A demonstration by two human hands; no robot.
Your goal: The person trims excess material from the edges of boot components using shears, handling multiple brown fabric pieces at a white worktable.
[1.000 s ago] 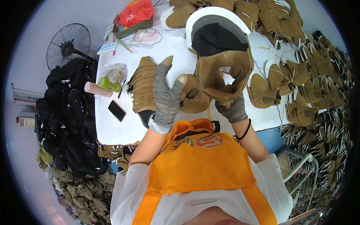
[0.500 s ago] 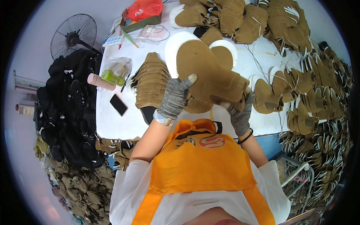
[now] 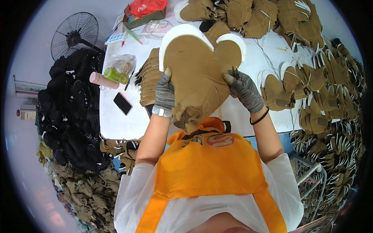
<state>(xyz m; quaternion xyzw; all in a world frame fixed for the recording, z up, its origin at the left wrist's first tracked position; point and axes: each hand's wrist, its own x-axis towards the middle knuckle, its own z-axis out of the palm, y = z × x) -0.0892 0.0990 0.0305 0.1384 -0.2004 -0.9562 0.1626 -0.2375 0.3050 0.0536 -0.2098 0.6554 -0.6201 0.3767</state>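
Observation:
A brown shoe upper (image 3: 196, 70) with a white stitched toe edge is held up over the table, its toe pointing away from me. My left hand (image 3: 165, 91), in a grey knit glove with bare fingertips, is closed on its left edge, thumb on top. My right hand (image 3: 245, 90), gloved alike, grips the opposite edge with the thumb on top; its other fingers are partly hidden. The heel end sags in folds toward my orange apron (image 3: 210, 167). Behind the held piece lies another brown upper (image 3: 228, 54) with a white toe rim, partly covered.
Left of my hands are a stack of brown pieces (image 3: 149, 83), a phone (image 3: 123, 103), a pink bottle (image 3: 103, 80) and a green one (image 3: 116, 75). More uppers (image 3: 278, 93) lie on the right. A fan (image 3: 74, 37) stands beyond a black pile (image 3: 70, 112).
The upper has turned, its heel end swinging from the right down toward me, and its toe has shifted left. My right hand has moved up along its side; my left hand has moved slightly left.

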